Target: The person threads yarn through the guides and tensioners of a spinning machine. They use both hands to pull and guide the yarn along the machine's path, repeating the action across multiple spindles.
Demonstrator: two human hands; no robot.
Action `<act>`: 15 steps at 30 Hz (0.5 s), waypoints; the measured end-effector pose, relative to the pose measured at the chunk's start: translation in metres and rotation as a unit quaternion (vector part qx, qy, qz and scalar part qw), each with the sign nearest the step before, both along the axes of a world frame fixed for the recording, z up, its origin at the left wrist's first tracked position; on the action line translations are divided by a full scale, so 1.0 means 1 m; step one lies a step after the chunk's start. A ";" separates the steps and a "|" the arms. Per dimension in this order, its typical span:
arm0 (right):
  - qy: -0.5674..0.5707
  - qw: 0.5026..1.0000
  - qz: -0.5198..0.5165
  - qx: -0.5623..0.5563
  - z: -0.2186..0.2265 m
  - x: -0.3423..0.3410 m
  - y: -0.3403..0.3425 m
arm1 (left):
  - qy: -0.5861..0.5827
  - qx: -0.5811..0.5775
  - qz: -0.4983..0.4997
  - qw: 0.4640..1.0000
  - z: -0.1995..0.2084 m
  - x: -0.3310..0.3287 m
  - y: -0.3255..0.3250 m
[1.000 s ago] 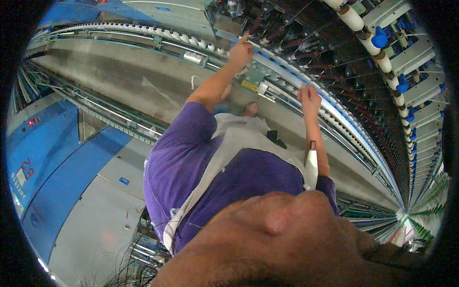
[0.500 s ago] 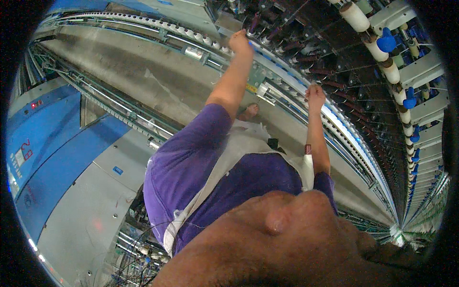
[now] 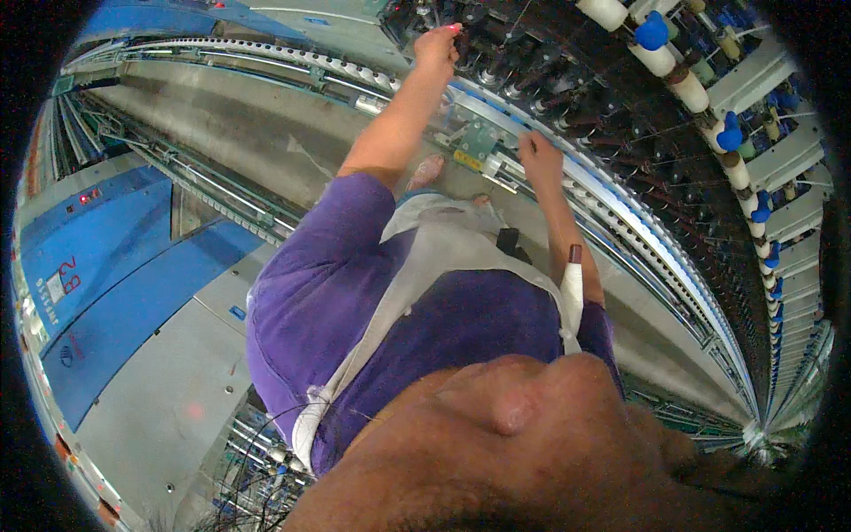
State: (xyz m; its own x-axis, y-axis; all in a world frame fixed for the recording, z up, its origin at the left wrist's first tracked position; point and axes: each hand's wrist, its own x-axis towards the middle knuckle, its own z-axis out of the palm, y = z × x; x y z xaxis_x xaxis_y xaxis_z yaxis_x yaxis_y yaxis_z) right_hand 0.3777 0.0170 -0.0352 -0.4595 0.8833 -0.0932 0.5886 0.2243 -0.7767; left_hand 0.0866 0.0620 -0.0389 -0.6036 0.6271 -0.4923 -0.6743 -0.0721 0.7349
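Fingers of the left hand (image 3: 436,51) are bent, index and thumb tips close tog., w/ a bright pink-red spot at the tip; can't tell if a thread or anything else is gripped. Fingers of the right hand (image 3: 542,161) are loosely curled, part open; no obj. visible in them, tho the palm side is hidden.

Maroon bobbins (image 3: 605,140) stand in a long row on the dark machine. The row runs diag., from upper left, nr the left hand, down to lower right. Left hand is nearer: its fingers are at the row's upper end, past the rail (image 3: 622,206). From the right hand, the bobbins lie up and to the right, w/ the pale rail btwn; contact w/ the rail is unclear. Each bobbin's long axis points roughly across the row, away from the person.

Just below the hands, btwn them: a green block (image 3: 479,137). Farther up right: white spools (image 3: 689,90) and blue knobs (image 3: 651,32).

Closer to the body: a white tube (image 3: 573,282) w/ maroon tip, upright against the pale apron (image 3: 470,253), over a purple shirt (image 3: 310,248). Beyond, left: concrete floor (image 3: 222,111), then a blue cabinet (image 3: 106,222).
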 end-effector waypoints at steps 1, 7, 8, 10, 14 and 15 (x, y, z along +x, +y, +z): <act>0.000 1.000 0.004 0.017 -0.002 -0.003 0.001 | 0.033 -0.008 -0.017 0.999 0.001 -0.001 0.004; -0.003 1.000 -0.009 -0.006 -0.020 -0.022 0.005 | 0.345 -0.018 -0.065 0.936 -0.004 0.002 0.003; -0.001 1.000 -0.016 0.005 -0.022 -0.024 0.005 | 0.423 -0.037 -0.078 0.902 -0.007 0.005 -0.003; -0.005 0.999 -0.030 0.013 -0.021 -0.026 0.003 | 0.500 -0.009 -0.088 0.862 -0.017 0.016 -0.023; -0.033 0.997 -0.066 0.003 -0.003 -0.018 -0.004 | 0.032 -0.056 -0.068 0.996 -0.051 0.029 -0.038; -0.040 0.996 -0.069 0.030 0.005 -0.013 -0.008 | -0.023 -0.042 -0.030 0.998 -0.061 0.031 -0.036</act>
